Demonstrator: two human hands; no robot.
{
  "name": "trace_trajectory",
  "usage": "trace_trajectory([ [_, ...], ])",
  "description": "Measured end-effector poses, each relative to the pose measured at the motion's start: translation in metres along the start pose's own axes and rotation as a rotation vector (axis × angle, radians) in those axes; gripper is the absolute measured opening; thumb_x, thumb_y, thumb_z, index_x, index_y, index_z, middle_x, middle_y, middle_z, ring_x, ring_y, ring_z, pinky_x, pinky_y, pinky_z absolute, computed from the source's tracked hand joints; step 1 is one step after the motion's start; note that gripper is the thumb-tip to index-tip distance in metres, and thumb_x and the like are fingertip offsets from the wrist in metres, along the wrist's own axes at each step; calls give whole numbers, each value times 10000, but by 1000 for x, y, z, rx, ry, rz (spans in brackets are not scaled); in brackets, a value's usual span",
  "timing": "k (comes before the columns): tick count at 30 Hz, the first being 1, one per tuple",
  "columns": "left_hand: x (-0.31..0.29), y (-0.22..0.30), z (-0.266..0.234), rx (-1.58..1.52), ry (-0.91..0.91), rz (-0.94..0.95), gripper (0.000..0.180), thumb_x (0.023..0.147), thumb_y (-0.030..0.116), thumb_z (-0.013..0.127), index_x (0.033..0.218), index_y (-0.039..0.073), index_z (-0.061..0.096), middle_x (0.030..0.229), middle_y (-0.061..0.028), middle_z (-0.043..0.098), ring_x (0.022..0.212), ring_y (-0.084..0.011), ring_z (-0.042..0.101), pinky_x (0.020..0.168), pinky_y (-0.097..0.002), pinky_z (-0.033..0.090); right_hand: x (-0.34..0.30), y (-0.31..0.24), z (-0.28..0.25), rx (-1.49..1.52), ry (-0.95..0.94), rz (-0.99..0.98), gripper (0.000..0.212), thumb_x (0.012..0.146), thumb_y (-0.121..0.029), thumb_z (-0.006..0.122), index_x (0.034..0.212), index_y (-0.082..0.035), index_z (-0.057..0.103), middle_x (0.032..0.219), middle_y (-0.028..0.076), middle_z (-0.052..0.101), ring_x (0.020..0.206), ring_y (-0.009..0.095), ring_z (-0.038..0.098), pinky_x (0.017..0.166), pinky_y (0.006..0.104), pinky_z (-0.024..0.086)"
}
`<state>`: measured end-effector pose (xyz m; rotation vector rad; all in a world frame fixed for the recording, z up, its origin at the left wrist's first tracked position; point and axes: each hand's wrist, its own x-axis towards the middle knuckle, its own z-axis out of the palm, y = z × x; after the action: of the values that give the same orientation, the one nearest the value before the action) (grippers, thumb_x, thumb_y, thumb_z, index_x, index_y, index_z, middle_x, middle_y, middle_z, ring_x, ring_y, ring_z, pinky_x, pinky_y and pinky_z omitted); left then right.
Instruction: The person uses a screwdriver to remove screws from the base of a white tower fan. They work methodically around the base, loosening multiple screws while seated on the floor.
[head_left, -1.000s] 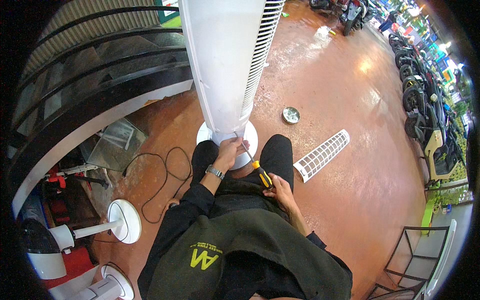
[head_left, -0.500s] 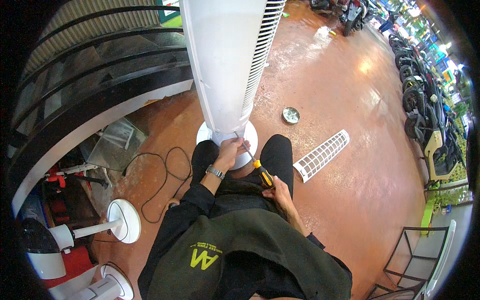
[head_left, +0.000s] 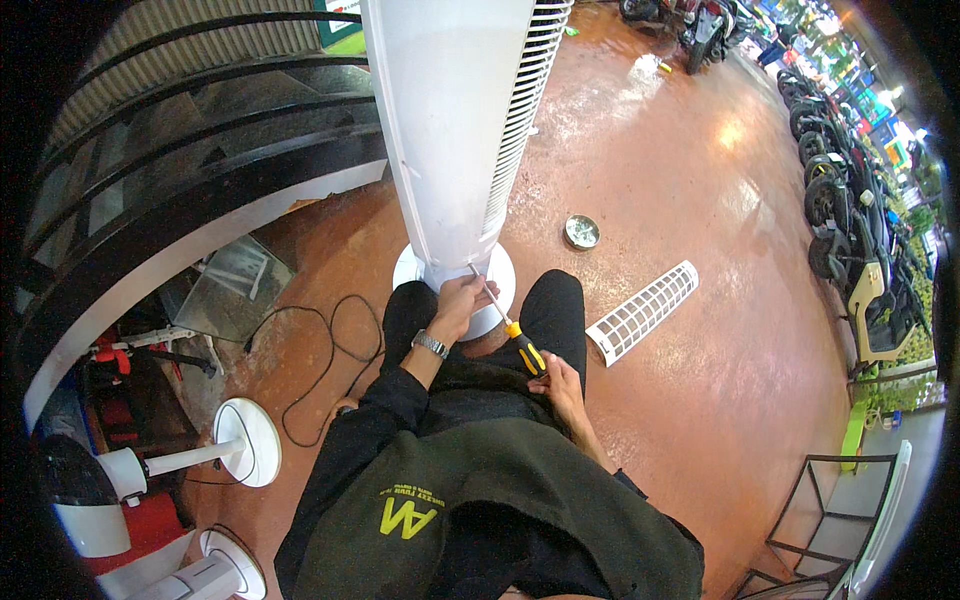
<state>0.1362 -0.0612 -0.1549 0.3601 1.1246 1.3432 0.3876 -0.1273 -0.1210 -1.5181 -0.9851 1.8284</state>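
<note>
A white tower fan (head_left: 450, 130) stands upright before me on its round white base (head_left: 504, 276), between my knees. My right hand (head_left: 562, 382) is closed on the yellow-and-black handle of a screwdriver (head_left: 530, 352). The shaft slants up and left, and its tip meets the lower part of the fan's body. Beside that spot, my left hand (head_left: 464, 304), with a metal watch (head_left: 431, 345) on its wrist, has curled fingers next to the shaft and the fan's lower end. Whether those fingers pinch the shaft or something small is hidden.
To the right lie a white grille panel (head_left: 645, 312) and a small round dish (head_left: 581, 232). A black cable (head_left: 330, 345) loops on the floor at left, near a white round-based stand (head_left: 247, 442). Parked motorcycles (head_left: 840, 200) line the far right; a black metal frame (head_left: 815, 520) stands lower right.
The screwdriver handle has turned slightly in my right hand, and that hand's grip has shifted a little. The fan and my left hand stay almost where they were.
</note>
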Motion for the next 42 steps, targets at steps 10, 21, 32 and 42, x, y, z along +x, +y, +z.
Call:
trace_trajectory([
  [10,-8,1,2,-47,-26,-23,277,982,138,551,1141,-88,542,1045,-157,633,942,-264,668,896,-378,560,-4,4,8,-542,250,-526,312,705,-143,841,976,-23,742,900,77,655,857,161,654,696,286,541],
  [21,-6,-5,4,-228,-29,-15,268,991,98,509,1173,-98,506,1047,-173,626,940,-270,664,893,-376,562,-7,-8,5,28,-77,23,413,903,-174,680,1225,66,584,1069,144,654,787,153,644,722,276,551],
  [32,-4,-9,0,10,-35,4,188,963,106,579,1072,-45,602,973,-117,665,922,-226,671,862,-351,569,-7,1,13,-265,132,-309,415,886,-171,700,1188,81,567,1054,131,630,900,182,652,699,290,568],
  [42,-10,-2,3,-71,-78,11,299,971,117,566,1176,-94,519,1067,-174,638,985,-275,665,916,-381,559,-2,0,7,-409,139,-263,401,740,-88,824,1079,53,664,1015,98,679,846,133,640,709,274,521],
])
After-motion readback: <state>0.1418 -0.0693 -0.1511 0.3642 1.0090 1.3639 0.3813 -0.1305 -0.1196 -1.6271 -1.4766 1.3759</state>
